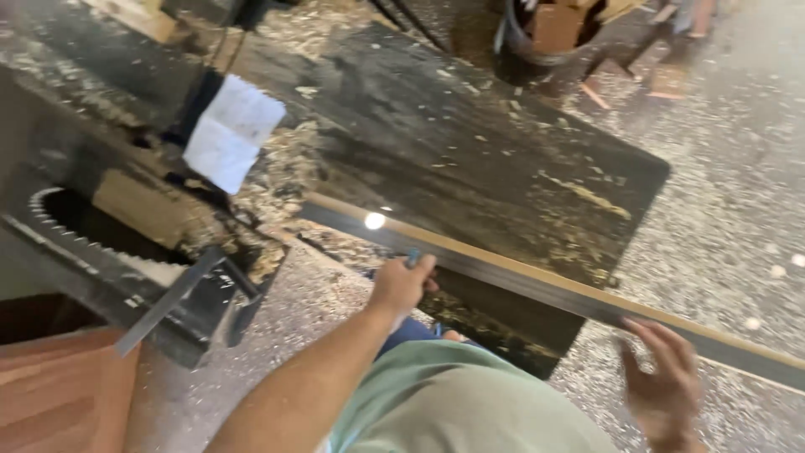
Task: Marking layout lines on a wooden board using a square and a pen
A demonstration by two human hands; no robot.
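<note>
Hands: both of the person's bare hands are on one long, narrow dark board with a pale wooden edge [537,281], which runs from the middle of the scene down to the right edge.
Left hand: the left hand [402,283] is clenched around the board's near edge close to its left end, the forearm reaching up from the lower left; a small blue object shows between the fingers, too blurred to identify.
Right hand: the right hand [662,382] sits at the lower right with fingers spread and loose, the fingertips touching the board's underside; it is not closed around the strip.
Board position: the strip lies tilted, its left end over the near edge of the dark, flat machine table [470,143], its right part hanging out over the speckled grey floor [738,210].
Far left: a toothed saw blade [59,222] curves out of a black housing, with a grey metal bar [168,302] just beside it and a reddish-brown wooden panel [67,390] in the near-left corner.
Left of centre: a folded white paper sheet [232,130] rests against the machine, with pale wood shavings [277,180] heaped beside it.
Centre: the table top is scattered with sawdust.
Far right: a dark round bucket holding wood offcuts [549,29] stands beyond the table.
Near: the person's green shirt [453,407] fills the bottom middle.
</note>
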